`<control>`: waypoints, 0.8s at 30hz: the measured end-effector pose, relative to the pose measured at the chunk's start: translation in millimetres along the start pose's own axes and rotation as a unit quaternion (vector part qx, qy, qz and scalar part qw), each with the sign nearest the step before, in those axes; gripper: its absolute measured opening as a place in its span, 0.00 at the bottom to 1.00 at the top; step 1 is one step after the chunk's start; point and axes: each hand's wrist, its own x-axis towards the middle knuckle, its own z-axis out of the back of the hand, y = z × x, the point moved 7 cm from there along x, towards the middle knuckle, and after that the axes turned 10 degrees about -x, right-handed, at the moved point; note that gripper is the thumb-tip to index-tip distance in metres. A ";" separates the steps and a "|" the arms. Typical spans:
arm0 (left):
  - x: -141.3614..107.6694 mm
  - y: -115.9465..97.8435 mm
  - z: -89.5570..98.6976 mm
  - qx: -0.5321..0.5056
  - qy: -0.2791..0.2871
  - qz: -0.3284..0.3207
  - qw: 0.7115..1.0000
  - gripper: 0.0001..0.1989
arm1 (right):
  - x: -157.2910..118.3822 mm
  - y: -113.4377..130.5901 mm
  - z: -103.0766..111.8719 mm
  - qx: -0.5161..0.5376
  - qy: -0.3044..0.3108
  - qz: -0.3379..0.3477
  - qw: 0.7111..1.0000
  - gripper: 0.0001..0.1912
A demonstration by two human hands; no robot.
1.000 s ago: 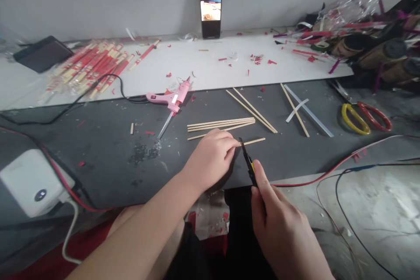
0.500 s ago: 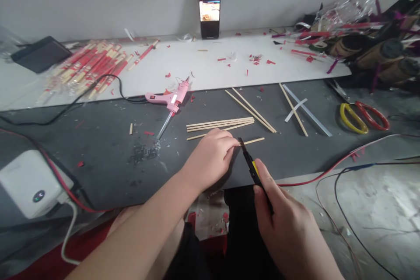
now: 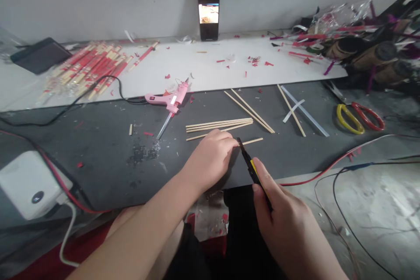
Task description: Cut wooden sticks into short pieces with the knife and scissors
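Left hand (image 3: 215,153) grasps a wooden stick (image 3: 254,141) at a grey tabletop (image 3: 98,153); right hand (image 3: 284,214) grips a utility knife (image 3: 251,168), its blade (image 3: 240,144) apparently touching the stick.

The knife (image 3: 250,167) is black and yellow, the held stick (image 3: 253,141) pale tan, the glue gun (image 3: 173,101) pink.

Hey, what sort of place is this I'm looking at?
Most likely a small craft workspace, though whether in a home or a workshop isn't clear. What shows it: a pink glue gun, a cutter knife in the right hand, and thin wooden sticks.
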 end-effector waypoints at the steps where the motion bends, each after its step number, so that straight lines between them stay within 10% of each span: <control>1: 0.1 -1.3 -0.3 0.005 0.003 0.003 1.000 0.12 | -0.7 0.7 -1.1 -0.004 0.002 0.000 1.000 0.26; 24: -0.1 -7.8 -6.5 0.063 0.003 0.005 0.998 0.12 | -5.4 -4.6 -15.3 -0.093 0.047 0.030 0.994 0.30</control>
